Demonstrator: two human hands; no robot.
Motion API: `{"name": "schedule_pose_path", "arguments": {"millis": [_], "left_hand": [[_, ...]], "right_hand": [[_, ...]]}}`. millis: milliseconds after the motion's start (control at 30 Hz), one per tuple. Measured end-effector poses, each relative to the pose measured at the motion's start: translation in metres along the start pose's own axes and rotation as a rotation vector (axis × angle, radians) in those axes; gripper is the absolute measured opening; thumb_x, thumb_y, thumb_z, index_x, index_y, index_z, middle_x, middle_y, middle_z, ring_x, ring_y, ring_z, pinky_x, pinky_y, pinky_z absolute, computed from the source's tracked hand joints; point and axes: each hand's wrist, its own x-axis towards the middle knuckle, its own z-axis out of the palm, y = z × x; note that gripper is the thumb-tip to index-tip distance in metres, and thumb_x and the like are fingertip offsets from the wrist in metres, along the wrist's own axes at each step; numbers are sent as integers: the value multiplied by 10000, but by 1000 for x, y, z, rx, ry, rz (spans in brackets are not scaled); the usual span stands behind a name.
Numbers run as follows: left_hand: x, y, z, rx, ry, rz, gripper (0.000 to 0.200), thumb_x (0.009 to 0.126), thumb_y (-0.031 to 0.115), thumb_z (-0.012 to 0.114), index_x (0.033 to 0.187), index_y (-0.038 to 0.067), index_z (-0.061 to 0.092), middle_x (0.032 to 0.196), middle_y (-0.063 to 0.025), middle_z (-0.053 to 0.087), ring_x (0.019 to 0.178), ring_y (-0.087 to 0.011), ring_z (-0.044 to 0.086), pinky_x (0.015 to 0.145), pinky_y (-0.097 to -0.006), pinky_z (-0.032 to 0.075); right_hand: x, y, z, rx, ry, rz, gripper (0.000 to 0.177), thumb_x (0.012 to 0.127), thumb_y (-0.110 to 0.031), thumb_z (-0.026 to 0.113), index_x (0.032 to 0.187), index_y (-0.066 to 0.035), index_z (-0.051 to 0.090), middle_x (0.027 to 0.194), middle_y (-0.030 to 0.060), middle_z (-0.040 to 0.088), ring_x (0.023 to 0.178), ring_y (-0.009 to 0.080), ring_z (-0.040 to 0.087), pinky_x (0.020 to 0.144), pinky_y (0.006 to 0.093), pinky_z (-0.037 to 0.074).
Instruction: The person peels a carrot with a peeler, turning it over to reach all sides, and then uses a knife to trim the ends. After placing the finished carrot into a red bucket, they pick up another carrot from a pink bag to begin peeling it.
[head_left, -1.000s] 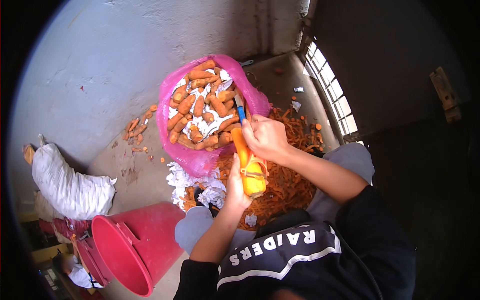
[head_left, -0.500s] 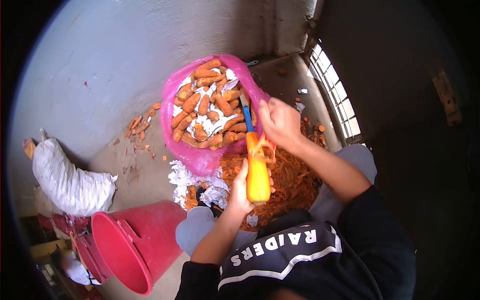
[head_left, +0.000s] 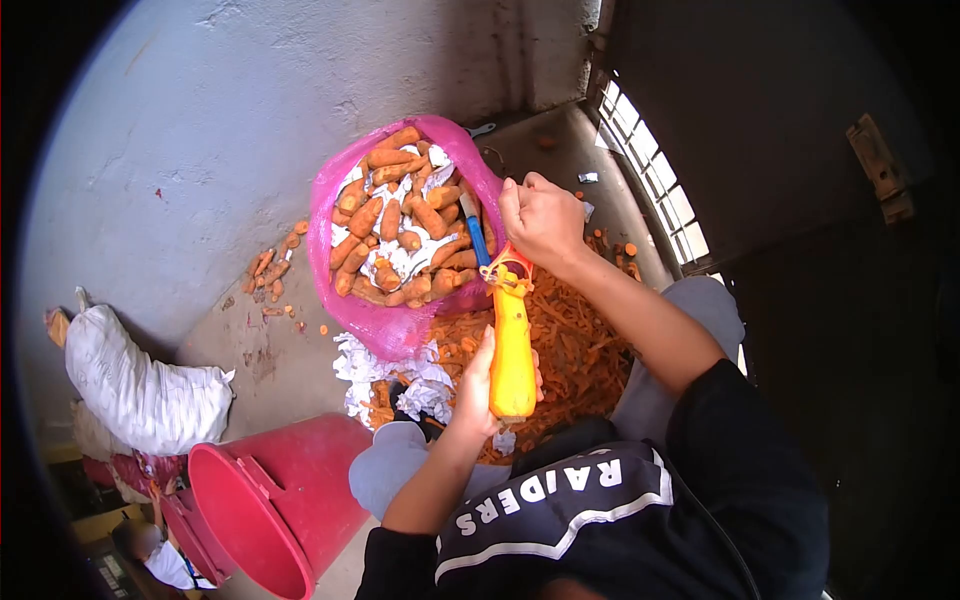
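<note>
My left hand is wrapped round the lower part of a peeled yellow-orange root vegetable, held upright over a heap of orange peelings. A red-orange peeler lies against its top end, and my right hand is closed round the peeler's handle, which is mostly hidden. Just left of the peeler, a knife with a blue handle rests on unpeeled orange-brown roots and crumpled white paper in an open pink plastic bag.
Two red buckets lie tilted at the lower left. A stuffed white sack leans by the wall. Cut root ends and crumpled paper are on the floor. Part of another person shows at lower left.
The peeler has moved up from the vegetable's upper side to its top end. My right hand has shifted slightly left, and the whole view has shifted a little.
</note>
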Motion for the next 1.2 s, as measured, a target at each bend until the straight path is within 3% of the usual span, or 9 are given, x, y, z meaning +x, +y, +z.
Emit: {"name": "schedule_pose_path", "arguments": {"millis": [100,200,333,467,567,800,1000,1100,1200], "left_hand": [[2,2,-3,6,-35,36,535,965,505,348,1265,74,452,849,-126,577,672,-236,618,569,-380,552],[-3,7,5,50,-78,17,512,961,512,362,1106,46,518,851,-119,602,670,-230,627,583,-372,550],[-13,-14,1,227,-60,-14,520,962,508,359,1154,48,504,865,-118,598,688,-231,633,592,-371,554],[-3,-3,-14,-30,-127,-21,537,959,500,365,1261,64,451,906,-135,583,728,-253,629,613,-395,562],[2,5,-16,-78,-163,48,537,959,501,364,1225,47,474,906,-138,586,728,-254,627,607,-390,562],[4,6,-9,42,-10,62,562,957,524,337,1152,27,511,863,-132,597,666,-251,625,585,-396,552],[-1,4,-9,-10,-31,27,536,960,515,345,1226,67,469,893,-140,598,680,-247,628,579,-388,551],[-10,-9,-4,108,-80,18,521,964,499,354,1273,89,444,895,-140,598,690,-256,627,584,-394,553],[-11,-5,-5,6,-129,55,525,967,492,355,1252,63,456,930,-136,593,756,-256,630,651,-415,552]], "right_hand": [[4,-4,1,25,84,-19,392,904,-269,476,589,-75,605,618,130,536,532,341,547,507,449,437],[26,19,3,-85,173,113,395,911,-280,465,607,-74,611,633,136,545,553,352,547,526,464,432],[58,48,-21,-185,277,205,453,912,-319,404,662,-38,658,704,191,606,609,389,590,566,474,479],[11,-4,-19,29,-57,102,462,931,-329,414,616,-36,581,677,140,543,635,364,564,578,468,430],[-13,-22,-17,140,-236,70,458,929,-304,426,587,-27,553,658,131,529,594,352,554,545,451,423],[-28,-33,-16,118,-154,-106,398,892,-239,486,547,-53,560,570,109,492,497,304,526,469,421,424],[-14,-10,2,-8,-84,-61,406,890,-279,476,567,-81,621,601,121,558,506,305,572,483,428,468],[23,25,3,-117,127,81,424,892,-299,448,613,-42,636,683,171,591,575,381,585,552,474,480],[43,30,-19,150,234,403,462,900,-327,419,618,-16,612,641,199,579,620,393,575,624,463,445]]}}
